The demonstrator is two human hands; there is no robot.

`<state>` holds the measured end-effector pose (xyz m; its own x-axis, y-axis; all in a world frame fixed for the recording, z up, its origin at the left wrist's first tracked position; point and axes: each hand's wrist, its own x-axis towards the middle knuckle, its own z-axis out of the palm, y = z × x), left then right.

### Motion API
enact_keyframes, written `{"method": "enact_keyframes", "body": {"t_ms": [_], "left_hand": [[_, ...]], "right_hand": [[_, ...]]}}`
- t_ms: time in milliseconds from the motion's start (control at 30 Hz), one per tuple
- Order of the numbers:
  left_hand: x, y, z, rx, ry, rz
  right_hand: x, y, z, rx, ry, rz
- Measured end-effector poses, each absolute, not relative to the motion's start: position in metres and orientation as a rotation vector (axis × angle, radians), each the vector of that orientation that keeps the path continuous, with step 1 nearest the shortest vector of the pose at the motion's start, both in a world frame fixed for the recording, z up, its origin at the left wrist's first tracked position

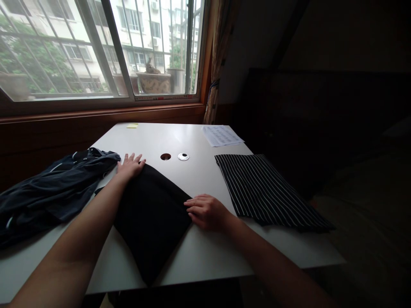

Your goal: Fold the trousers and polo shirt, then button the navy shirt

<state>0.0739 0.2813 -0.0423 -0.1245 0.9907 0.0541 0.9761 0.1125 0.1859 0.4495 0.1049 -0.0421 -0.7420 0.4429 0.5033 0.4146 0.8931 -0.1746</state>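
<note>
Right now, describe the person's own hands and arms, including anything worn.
The bare, five-fingered left hand and bare right hand show no gloves or visible rings. The left forearm and right forearm are uncovered: no sleeve, watch or bracelet shows.

Daylight enters through the window (102, 51) at upper left, the only visible light source; the view outside is pale, hazy and washed out in places. A soft sheen lies across the far half of the white desk (154, 139), which dims to grey toward the near edge. The black cloth (154, 214) is so dark that its folds barely show. The right side sinks into deep shadow, its shapes hard to make out. Wide-angle stretching slants the window frame and lengthens the left forearm (80, 244).
</note>
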Motion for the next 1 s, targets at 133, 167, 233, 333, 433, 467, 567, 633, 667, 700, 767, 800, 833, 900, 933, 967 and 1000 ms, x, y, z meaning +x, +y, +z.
{"method": "enact_keyframes", "body": {"t_ms": [133, 167, 233, 333, 433, 467, 567, 633, 667, 700, 767, 800, 833, 900, 933, 967, 1000], "left_hand": [[0.064, 0.274, -0.041, 2.042, 2.324, 0.348], [0.063, 0.271, -0.040, 2.082, 2.323, 0.379], [0.061, 0.262, -0.038, 2.200, 2.304, 0.452], [0.061, 0.246, -0.035, 2.416, 2.211, 0.535], [0.061, 0.227, -0.033, 2.641, 1.996, 0.558], [0.061, 0.221, -0.033, 2.708, 1.899, 0.533], [0.059, 0.209, -0.037, 2.811, 1.655, 0.364], [0.056, 0.206, -0.042, 2.782, 1.606, 0.264], [0.055, 0.205, -0.044, 2.754, 1.606, 0.235], [0.054, 0.205, -0.046, 2.726, 1.610, 0.219], [0.053, 0.206, -0.050, 2.696, 1.614, 0.213], [0.053, 0.206, -0.050, 2.693, 1.617, 0.217], [0.054, 0.206, -0.051, 2.691, 1.624, 0.220], [0.055, 0.206, -0.051, 2.684, 1.649, 0.211], [0.056, 0.206, -0.050, 2.680, 1.662, 0.193], [0.056, 0.206, -0.050, 2.676, 1.676, 0.172], [0.056, 0.207, -0.050, 2.674, 1.690, 0.150]], "right_hand": [[0.454, 0.105, -0.038, -0.659, -2.497, -0.038], [0.456, 0.105, -0.037, -0.669, -2.501, -0.081], [0.457, 0.104, -0.035, -0.671, -2.511, -0.147], [0.453, 0.100, -0.033, -0.600, -2.530, -0.141], [0.443, 0.091, -0.030, -0.461, -2.581, -0.089], [0.439, 0.088, -0.029, -0.410, -2.605, -0.079], [0.428, 0.079, -0.026, -0.268, -2.672, -0.088], [0.423, 0.075, -0.026, -0.202, -2.701, -0.132], [0.422, 0.073, -0.025, -0.185, -2.715, -0.162], [0.420, 0.072, -0.026, -0.170, -2.726, -0.195], [0.418, 0.071, -0.026, -0.157, -2.734, -0.255], [0.417, 0.071, -0.027, -0.154, -2.731, -0.277], [0.417, 0.070, -0.028, -0.149, -2.721, -0.293], [0.416, 0.071, -0.029, -0.140, -2.704, -0.314], [0.416, 0.072, -0.030, -0.138, -2.705, -0.320], [0.417, 0.073, -0.030, -0.141, -2.711, -0.321], [0.420, 0.075, -0.030, -0.156, -2.721, -0.319]]}}
